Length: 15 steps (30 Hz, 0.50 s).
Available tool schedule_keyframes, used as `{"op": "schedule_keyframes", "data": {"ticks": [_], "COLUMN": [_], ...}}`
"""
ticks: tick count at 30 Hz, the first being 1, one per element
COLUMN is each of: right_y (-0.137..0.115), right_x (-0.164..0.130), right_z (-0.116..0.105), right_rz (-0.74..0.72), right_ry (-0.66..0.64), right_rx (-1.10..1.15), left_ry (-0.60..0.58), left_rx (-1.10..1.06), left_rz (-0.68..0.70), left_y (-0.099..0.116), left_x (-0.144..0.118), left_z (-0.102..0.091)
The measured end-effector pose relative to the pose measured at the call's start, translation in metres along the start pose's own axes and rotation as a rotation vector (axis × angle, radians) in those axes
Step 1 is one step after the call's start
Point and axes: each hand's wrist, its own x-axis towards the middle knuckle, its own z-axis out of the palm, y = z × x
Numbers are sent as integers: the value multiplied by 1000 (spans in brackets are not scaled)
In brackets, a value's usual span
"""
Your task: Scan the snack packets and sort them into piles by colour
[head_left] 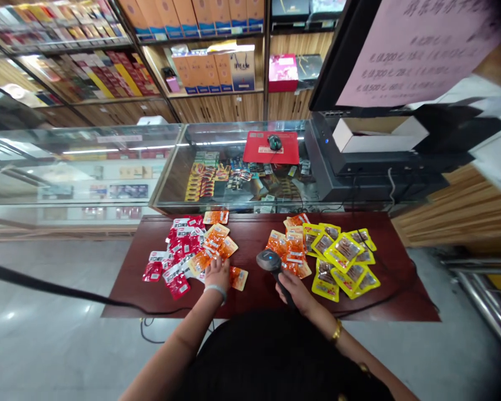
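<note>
Right hand [294, 289] grips a scanner [269, 259]; left hand [217, 277], grip unclear, touches orange packets [229, 247]; a drag could scatter overlapping red packets [178, 286].

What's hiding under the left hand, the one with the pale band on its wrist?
Shiny orange plastic packets peek out around the left hand. Whatever lies right beneath its palm is covered and can't be seen.

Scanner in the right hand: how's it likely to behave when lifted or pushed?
The scanner is probably stiff: its dark casing looks like hard plastic. With a rounded head wider than its grip, it may feel head-heavy and could rock if laid down and pushed. With the right hand wrapped around it, slipping seems unlikely.
</note>
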Motion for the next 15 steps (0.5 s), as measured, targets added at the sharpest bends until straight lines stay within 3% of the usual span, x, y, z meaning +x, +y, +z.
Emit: {"op": "schedule_keyframes", "data": {"ticks": [3, 8, 15], "right_y": [1, 0, 2], "right_x": [1, 1, 3], "right_z": [2, 4, 2], "right_rz": [7, 26, 18], "right_ry": [-6, -39, -73], "right_rx": [-36, -70, -81], "left_ry": [-1, -204, -122], "left_rx": [-55, -412, -492], "left_rz": [26, -83, 3], "left_y": [-4, 7, 28], "left_x": [3, 16, 27], "left_z": [4, 3, 3]}}
